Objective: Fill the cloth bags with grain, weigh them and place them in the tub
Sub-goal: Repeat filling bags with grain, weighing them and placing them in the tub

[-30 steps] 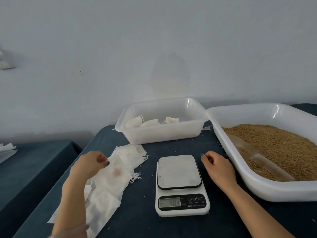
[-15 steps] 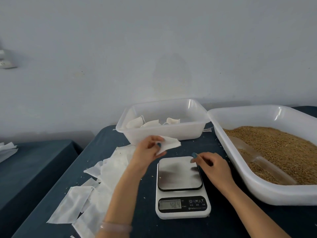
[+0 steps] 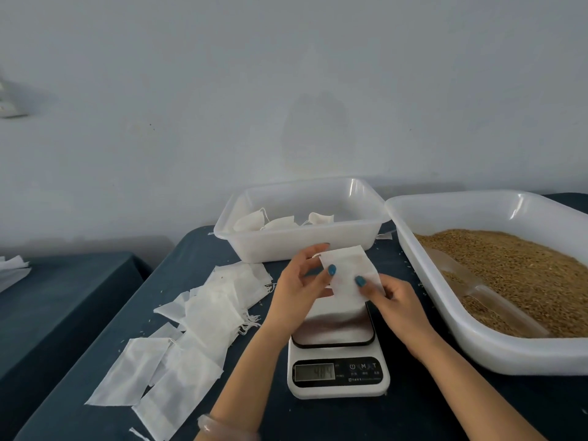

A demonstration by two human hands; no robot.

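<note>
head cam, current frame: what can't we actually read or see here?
All head view.
Scale display: digits blurred, unreadable.
Scale platform: far part hidden behind the cloth bag pinched by the left hand and right hand.
Filled bags: lower parts behind the tub wall; count unclear.
Scoop: partly buried in grain.
Grain tray: cut off by the right edge.

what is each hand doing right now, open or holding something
Left hand: pinching the cloth bag by its left edge.
Right hand: pinching the same bag at its lower right.
</note>
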